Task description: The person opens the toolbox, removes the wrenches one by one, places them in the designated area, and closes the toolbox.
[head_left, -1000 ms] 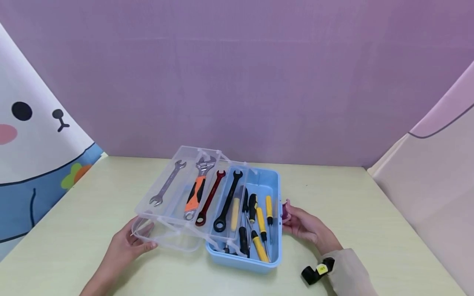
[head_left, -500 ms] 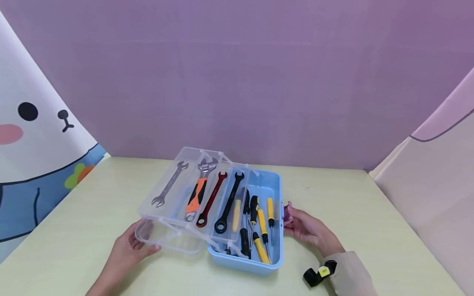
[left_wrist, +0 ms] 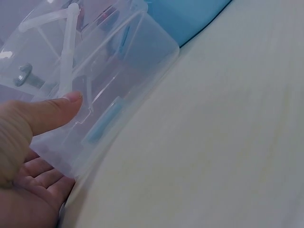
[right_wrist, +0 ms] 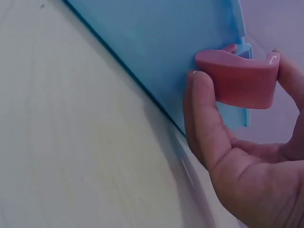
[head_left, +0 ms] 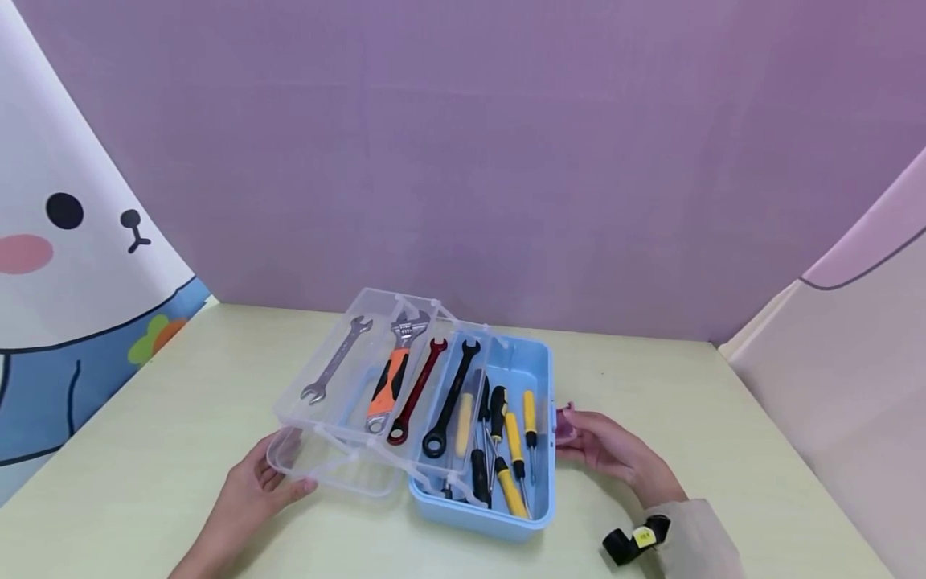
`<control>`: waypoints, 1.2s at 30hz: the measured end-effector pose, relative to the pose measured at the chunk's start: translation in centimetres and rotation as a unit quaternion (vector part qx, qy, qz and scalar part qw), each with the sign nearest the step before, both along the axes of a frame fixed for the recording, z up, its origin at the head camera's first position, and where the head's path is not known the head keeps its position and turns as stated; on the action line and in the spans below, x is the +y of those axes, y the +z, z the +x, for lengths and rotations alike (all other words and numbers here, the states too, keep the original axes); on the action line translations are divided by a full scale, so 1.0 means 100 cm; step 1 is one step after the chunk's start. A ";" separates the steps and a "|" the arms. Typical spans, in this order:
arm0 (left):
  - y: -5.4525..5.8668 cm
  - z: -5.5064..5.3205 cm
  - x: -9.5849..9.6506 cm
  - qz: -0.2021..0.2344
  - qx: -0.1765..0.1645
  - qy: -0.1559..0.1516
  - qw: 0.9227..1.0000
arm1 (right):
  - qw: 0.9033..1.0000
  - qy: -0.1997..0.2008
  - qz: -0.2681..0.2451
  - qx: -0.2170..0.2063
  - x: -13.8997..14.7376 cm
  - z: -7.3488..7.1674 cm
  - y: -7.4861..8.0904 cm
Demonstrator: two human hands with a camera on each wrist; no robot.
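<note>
A light blue toolbox (head_left: pixel 481 519) stands on the table with its clear lid (head_left: pixel 372 482) swung over to the left. My left hand (head_left: pixel 249 490) holds the lid's left corner, thumb (left_wrist: pixel 54 114) in front and fingers below. On the toolbox's right side, my right hand (head_left: pixel 608 450) pinches the pink latch (right_wrist: pixel 242 78) between thumb and fingers. Clear trays (head_left: pixel 318 414) spread out above the box, bearing a silver wrench (head_left: pixel 336 360), an orange-handled adjustable wrench (head_left: pixel 388 382), a red wrench (head_left: pixel 418 394) and a black wrench (head_left: pixel 452 400).
Several yellow and black screwdrivers (head_left: pixel 514 438) lie inside the box, partly under the trays. The pale table (head_left: pixel 637 378) extends on both sides. A purple cloth (head_left: pixel 463 161) rises behind it. A black strap with a yellow label (head_left: pixel 642 537) sits at the right wrist.
The whole scene has shifted slightly right and down in the head view. Both hands keep their places at the lid and latch, and the tools have not moved.
</note>
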State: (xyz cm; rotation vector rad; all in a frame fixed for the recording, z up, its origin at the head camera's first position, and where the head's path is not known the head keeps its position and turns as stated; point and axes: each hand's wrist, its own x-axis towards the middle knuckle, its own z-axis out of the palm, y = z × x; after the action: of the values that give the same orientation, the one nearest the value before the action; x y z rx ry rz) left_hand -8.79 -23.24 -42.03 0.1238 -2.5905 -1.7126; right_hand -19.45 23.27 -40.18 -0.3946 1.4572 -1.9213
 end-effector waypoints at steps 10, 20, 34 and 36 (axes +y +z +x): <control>-0.001 -0.002 -0.004 -0.009 -0.015 -0.010 1.000 | 0.996 -0.037 0.081 0.015 0.004 0.004 0.009; -0.001 -0.002 -0.005 0.001 -0.008 -0.010 1.000 | 0.990 -0.081 0.112 0.014 0.009 0.009 0.014; -0.001 -0.003 -0.006 0.008 -0.020 -0.025 0.999 | 0.983 -0.120 0.137 0.018 0.021 0.010 0.015; 0.000 -0.004 -0.007 0.008 -0.020 -0.029 0.999 | 0.982 -0.121 0.142 0.026 0.024 0.009 0.017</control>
State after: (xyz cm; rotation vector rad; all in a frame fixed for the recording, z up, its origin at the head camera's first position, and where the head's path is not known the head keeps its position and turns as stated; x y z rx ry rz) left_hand -9.17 -23.92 -41.99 0.0845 -2.6356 -1.7678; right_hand -18.53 25.65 -38.44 -0.1403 1.8564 -1.8576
